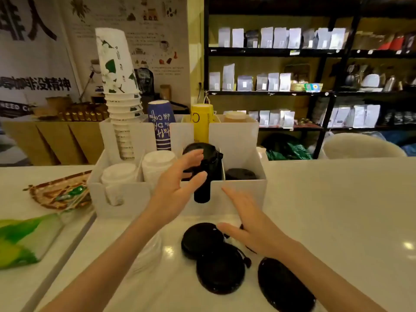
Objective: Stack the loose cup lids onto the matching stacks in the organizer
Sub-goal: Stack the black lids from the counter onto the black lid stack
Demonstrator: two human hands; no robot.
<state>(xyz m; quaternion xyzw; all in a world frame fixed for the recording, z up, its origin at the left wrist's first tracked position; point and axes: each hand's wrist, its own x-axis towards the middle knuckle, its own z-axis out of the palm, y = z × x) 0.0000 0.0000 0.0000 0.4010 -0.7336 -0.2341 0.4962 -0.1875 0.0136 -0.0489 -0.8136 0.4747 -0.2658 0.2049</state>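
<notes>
A: On the white desk (326, 199), in front of the white plastic compartment organizer (238, 194), three round black plastic cup lids (219, 270) lie loose, overlapping. A fourth may sit under the right hand; cannot tell.

B: Hands?

A: Left hand (177, 185) is raised at the organizer's middle compartment, fingers (195, 157) spread and touching the tall stack of black lids (208, 174) there. It grips nothing. Right hand (254, 230) hovers low over the loose lids, fingers (231, 194) extended flat, nothing held.

B: Other compartments?

A: Short stack of black lids (240, 174) in the right one. White domed lids (157, 164) beside the tall black stack, another white stack (118, 174) at far left. Paper cup stacks stand behind.

B: Progress?

A: Judgement: partway. The tall black stack is well filled, but at least three black lids are left on the desk. A faint clear shape by the left forearm may be another lid; too blurred to confirm.

B: Remaining?

A: Pick up each loose lid, match by size to the tall or short black stack.
</notes>
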